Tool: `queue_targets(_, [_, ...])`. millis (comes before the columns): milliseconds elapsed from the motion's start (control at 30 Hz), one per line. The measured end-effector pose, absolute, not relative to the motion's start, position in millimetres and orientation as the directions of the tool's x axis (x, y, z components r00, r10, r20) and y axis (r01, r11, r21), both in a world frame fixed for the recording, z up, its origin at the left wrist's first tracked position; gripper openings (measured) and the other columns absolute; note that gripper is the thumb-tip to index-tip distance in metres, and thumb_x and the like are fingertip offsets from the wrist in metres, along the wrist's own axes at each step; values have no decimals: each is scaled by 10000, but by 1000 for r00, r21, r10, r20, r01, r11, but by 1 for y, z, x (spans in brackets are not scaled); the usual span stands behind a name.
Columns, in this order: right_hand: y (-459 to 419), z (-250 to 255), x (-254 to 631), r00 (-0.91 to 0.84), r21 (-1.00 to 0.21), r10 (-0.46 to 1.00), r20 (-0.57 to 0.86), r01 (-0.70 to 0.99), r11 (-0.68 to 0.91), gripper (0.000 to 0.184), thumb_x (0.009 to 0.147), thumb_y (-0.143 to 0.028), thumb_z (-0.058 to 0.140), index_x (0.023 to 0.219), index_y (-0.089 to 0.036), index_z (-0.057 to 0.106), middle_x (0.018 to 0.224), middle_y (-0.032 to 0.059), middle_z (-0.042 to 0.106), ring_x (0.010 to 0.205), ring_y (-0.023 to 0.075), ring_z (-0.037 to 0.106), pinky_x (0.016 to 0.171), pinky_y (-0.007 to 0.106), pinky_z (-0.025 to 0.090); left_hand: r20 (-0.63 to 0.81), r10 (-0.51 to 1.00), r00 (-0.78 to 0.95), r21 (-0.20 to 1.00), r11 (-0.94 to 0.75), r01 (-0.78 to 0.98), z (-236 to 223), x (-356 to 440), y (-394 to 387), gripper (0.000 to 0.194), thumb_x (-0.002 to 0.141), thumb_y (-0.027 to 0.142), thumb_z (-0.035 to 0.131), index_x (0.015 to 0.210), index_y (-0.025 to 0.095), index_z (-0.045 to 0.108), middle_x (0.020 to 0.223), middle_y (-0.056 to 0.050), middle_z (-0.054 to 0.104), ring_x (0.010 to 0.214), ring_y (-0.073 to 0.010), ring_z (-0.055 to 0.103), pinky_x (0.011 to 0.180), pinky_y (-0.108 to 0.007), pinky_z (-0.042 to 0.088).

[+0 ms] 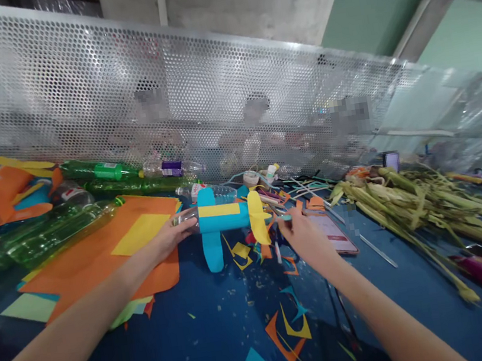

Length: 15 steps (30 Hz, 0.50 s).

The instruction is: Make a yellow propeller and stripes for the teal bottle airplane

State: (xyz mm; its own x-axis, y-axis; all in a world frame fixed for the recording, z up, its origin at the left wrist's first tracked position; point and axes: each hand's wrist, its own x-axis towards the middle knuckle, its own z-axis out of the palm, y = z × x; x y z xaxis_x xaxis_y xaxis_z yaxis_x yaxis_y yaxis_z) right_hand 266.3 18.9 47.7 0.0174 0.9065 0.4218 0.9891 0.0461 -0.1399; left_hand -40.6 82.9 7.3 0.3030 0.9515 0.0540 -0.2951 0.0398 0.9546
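A toy airplane made from a plastic bottle [223, 217] is held level above the table. It has a blue paper wrap, a yellow stripe, blue wings and a yellow propeller [257, 217] on its right end. My left hand [177, 232] is closed around the clear bottle end on the left. Just right of the propeller, my right hand [298, 229] pinches a thin teal stick [284, 218] pointed at the propeller's middle; I cannot tell whether it touches. Colored paper scraps [242, 254] lie on the table below the plane.
Orange paper sheets [156, 276] and green bottles [64, 229] lie at left, near an orange paper plane [2, 190]. A phone [339, 238] lies behind my right hand. Dried stalks [406, 205] fill the right side. A perforated metal panel [210, 89] stands behind.
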Motion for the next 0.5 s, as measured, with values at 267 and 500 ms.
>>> queue_targets(267, [36,48,288,402,-876,783,476,133,464,190,774,-349,543,900,-210,510,752,18,665,654,152,598,658,307,474,93,920,380,991,-50,-122,9,-41,78,720,632,277,746,1282,207,445,1135,-98,619,1037,-255,576,922,-401,416])
queue_targets(500, [14,52,254,247,-881,937,248,-346,324,180,663,-248,700,811,-181,623,689,6,645,623,97,567,552,201,443,154,923,352,967,-215,139,10,-36,72,619,671,372,685,1233,204,488,1228,-101,556,1149,-275,488,930,-404,412])
